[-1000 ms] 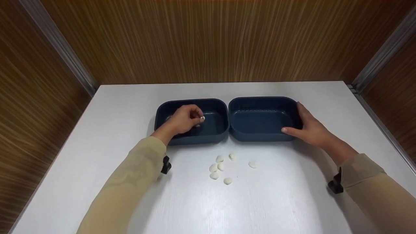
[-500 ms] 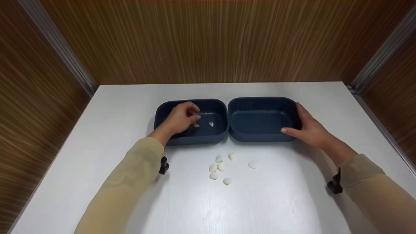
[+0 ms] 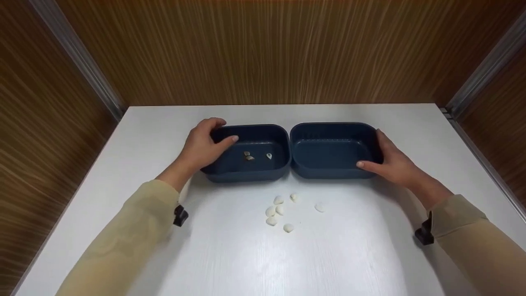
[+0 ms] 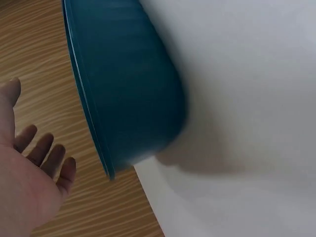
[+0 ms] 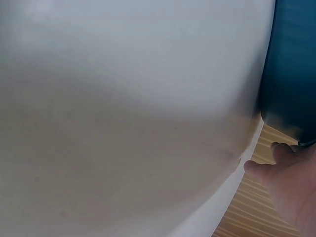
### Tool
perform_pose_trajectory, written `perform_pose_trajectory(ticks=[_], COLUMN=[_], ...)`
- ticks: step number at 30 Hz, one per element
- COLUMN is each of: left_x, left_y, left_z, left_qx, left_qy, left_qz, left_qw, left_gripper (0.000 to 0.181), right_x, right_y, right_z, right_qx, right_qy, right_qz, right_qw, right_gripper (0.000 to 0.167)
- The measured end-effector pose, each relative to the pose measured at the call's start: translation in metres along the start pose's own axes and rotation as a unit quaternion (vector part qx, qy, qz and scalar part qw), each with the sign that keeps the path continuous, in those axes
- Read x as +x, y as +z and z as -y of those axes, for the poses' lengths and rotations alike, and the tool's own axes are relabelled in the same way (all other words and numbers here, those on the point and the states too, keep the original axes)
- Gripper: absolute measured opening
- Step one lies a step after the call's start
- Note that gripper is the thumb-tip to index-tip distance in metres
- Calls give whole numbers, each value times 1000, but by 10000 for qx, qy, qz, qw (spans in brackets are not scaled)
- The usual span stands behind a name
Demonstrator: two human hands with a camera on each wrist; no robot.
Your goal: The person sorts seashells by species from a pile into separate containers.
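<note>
Two dark blue rectangular boxes stand side by side in the head view. At the outer end of the left box (image 3: 246,176), my left hand (image 3: 201,144) has its fingers spread, the thumb over the interior. The left wrist view shows its fingers (image 4: 42,148) apart from the box and holding nothing. Inside that box lie two small brown shell-like pieces (image 3: 248,157) and a pale one with a dark centre (image 3: 269,156). My right hand (image 3: 392,162) holds the outer end of the right box (image 3: 333,172), thumb over the near rim, fingers along the end wall.
Several small white shell-like pieces (image 3: 271,211) lie loose on the white table (image 3: 246,255) in front of the boxes. Wood-grain panels (image 3: 279,53) rise behind the table and at both sides.
My left hand lets go of the pale piece onto the left box's floor, then moves left to the box's outer end with its fingers spreading. The right hand stays at its box.
</note>
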State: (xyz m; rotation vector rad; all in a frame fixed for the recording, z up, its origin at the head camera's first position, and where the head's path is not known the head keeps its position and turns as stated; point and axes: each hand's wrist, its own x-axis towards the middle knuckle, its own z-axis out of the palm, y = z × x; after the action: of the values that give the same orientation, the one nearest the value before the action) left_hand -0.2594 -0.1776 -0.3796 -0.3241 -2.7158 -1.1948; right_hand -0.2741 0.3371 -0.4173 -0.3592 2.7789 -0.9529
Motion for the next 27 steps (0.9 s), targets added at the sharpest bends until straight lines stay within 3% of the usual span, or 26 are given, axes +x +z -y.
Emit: perform_pose_trajectory(ticks=[5, 12, 19, 27], left_x=[-20, -39, -41, -38], left_y=[-9, -9, -5, -2], left_z=[9, 22, 32, 47], left_qx=[489, 716, 889, 1496], left_qy=[-236, -509, -889, -748], left_qz=[107, 397, 857, 1056], left_qw=[9985, 9953, 9884, 9803], left_gripper=[84, 113, 133, 139], right_x=[0, 0, -1, -2], right_y=[-2, -2, -2, -1], right_z=[0, -1, 1, 1], right_qx=[-21, -41, -15, 49], right_qy=[-30, 0, -29, -47], right_qz=[7, 3, 17, 15], right_qw=[10000, 10000, 10000, 10000], right_gripper=[121, 122, 121, 122])
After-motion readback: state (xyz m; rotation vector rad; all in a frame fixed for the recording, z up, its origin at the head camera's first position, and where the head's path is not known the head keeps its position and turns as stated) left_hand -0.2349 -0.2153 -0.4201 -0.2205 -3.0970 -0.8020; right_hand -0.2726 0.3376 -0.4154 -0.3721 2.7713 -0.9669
